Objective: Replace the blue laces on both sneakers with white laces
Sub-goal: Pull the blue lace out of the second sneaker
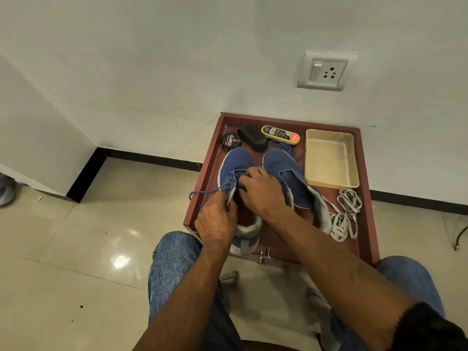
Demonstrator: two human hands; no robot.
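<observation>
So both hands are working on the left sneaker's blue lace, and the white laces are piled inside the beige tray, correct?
Not quite. The head view shows the white laces lying on the red-brown drawer beside the beige tray, not in it. Left hand and right hand are at the left sneaker.

Both bare forearms reach forward over the knees to the left sneaker (236, 178). The left hand (216, 220) pinches its side near the opening; the right hand (263, 190) curls over its tongue.
</observation>
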